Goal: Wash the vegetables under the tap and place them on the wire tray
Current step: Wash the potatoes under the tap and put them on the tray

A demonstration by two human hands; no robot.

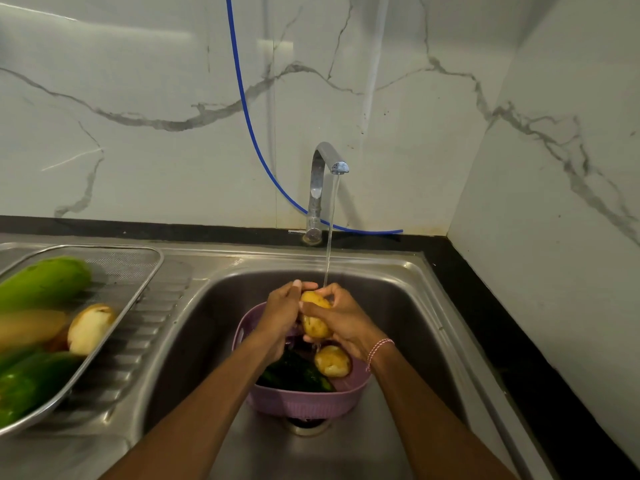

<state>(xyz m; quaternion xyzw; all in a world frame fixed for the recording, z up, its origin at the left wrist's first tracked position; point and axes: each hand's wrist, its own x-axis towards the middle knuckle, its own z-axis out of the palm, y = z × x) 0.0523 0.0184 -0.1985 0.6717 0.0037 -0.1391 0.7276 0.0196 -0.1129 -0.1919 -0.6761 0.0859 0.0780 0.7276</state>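
Vegetables (41,282) lie piled on the wire tray (154,268) at the left, on the ribbed drainboard. A long light-green one is at the far end, a yellow one and a pale cut piece are in the middle, and a glossy green one is nearest; all are blurred. A white marble wall (138,98) with grey veins runs along the far side and the right, above a black counter (502,323). The steel sink (415,299) fills the middle. A purple basket (304,400) stands in its basin over the drain, holding dark green vegetables (294,375) and a loose potato (332,361) on their right. The tap (320,181) rises at the far edge of the sink, with a blue hose (249,126) curving down the wall behind it. A thin stream of water (329,251) falls from the spout. Both hands meet under that stream, above the basket. The left hand (280,313) and right hand (346,323) grip a second potato (313,318) between them, fingers curled round its sides and the right thumb across its front. A pink and white cord bracelet (379,351) circles the right wrist.
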